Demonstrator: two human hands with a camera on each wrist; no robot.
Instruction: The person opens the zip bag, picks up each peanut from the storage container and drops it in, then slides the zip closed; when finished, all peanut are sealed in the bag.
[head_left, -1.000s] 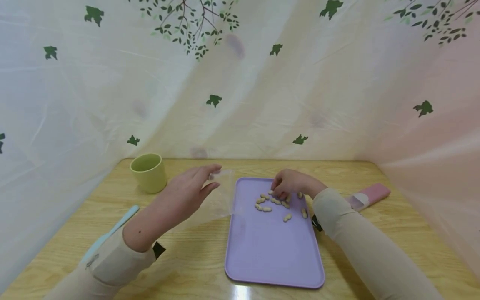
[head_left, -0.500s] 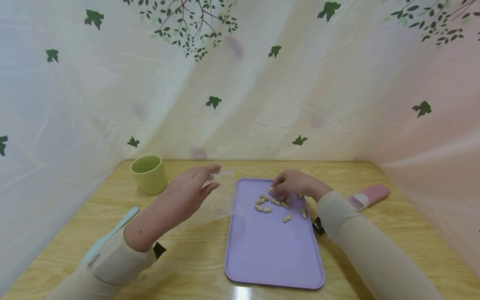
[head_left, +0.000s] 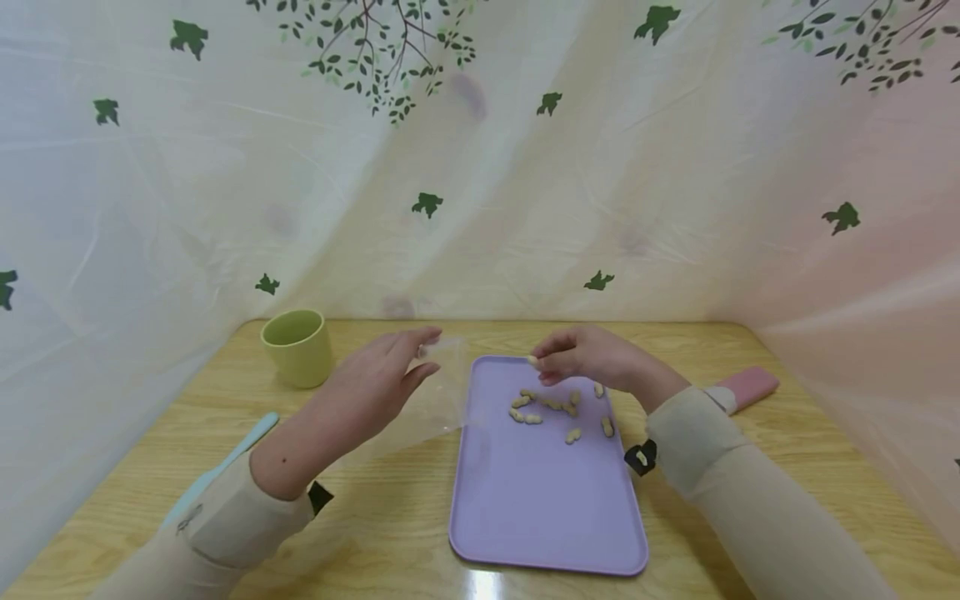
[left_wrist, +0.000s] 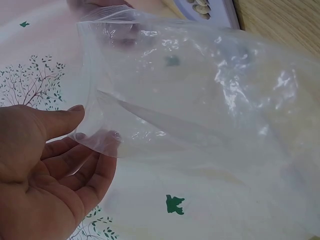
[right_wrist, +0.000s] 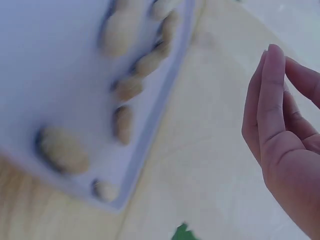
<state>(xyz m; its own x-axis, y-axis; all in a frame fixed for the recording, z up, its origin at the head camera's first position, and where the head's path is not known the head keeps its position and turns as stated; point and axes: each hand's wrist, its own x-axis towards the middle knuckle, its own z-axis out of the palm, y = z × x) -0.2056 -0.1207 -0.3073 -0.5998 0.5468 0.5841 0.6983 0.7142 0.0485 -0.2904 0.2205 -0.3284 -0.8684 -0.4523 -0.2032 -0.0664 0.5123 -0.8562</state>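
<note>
My left hand [head_left: 356, 396] holds a clear zip-style plastic bag [head_left: 441, 392] by the edge of its mouth, left of a lilac tray [head_left: 547, 508]. In the left wrist view, the fingers curl under the bag's rim and the thumb lies beside its opening. Over the tray's far edge, my right hand [head_left: 596, 360] pinches one peanut [head_left: 533, 362] in its shell between fingertips and thumb. The right wrist view shows those fingertips together, with that peanut hidden. Several unshelled peanuts [head_left: 533, 419] lie scattered on the far half of the tray.
A yellow-green cup [head_left: 297, 348] stands at the back left of the wooden table [head_left: 375, 533]. A light blue utensil [head_left: 217, 471], partly under the left forearm, lies at left. Beyond the right wrist lies a pink item [head_left: 752, 387] with a whitish end. A leaf-printed curtain [head_left: 480, 167] surrounds the table.
My right hand has lifted from the peanuts with one pinched in its fingertips, rising slightly up and leftward toward the bag. The left hand and bag have hardly moved.
</note>
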